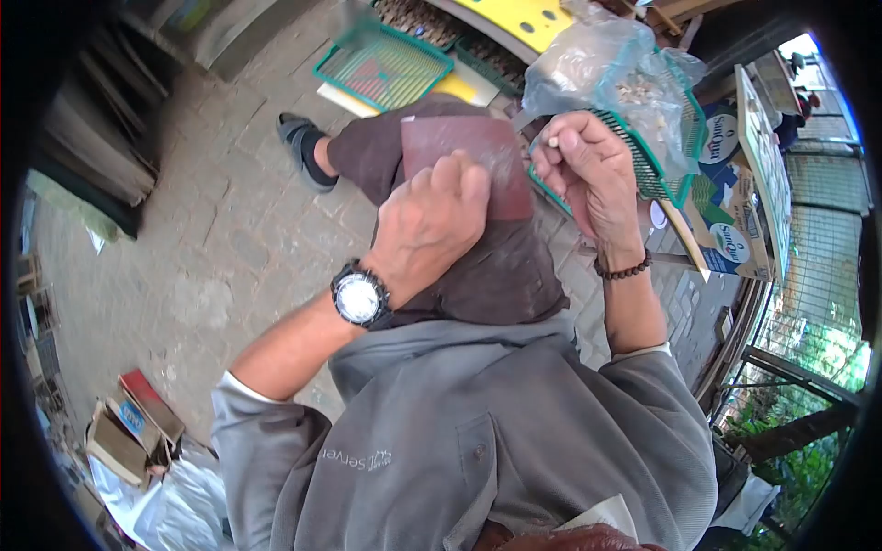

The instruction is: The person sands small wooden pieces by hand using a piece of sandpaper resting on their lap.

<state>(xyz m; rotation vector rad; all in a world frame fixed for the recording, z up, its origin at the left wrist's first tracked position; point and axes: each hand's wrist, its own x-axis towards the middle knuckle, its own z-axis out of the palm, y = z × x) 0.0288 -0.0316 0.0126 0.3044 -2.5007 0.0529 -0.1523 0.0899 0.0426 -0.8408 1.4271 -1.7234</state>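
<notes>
A dark red sheet of sandpaper (514, 197), marked with whitish dust, lies across my trousered leg. My left hand (432, 216), with a watch on the wrist, rests on its lower part with fingers curled in; what they hold is hidden beneath them. Just right of the sheet, my right hand (588, 165) is raised, closed in a pinch. A small pale piece (554, 142) shows at its thumb and fingertip. Behind that hand stands a green plastic basket (684, 184) with a clear plastic bag (588, 69) and small pale pieces (636, 90) in it.
A flat green tray (384, 69) sits beyond my knee, near a container of small brown pieces (413, 20) and a yellow board (519, 20) with holes. A printed cardboard box (726, 207) stands at right. Opened cartons (119, 441) and white plastic bags (188, 505) lie lower left on the paving.
</notes>
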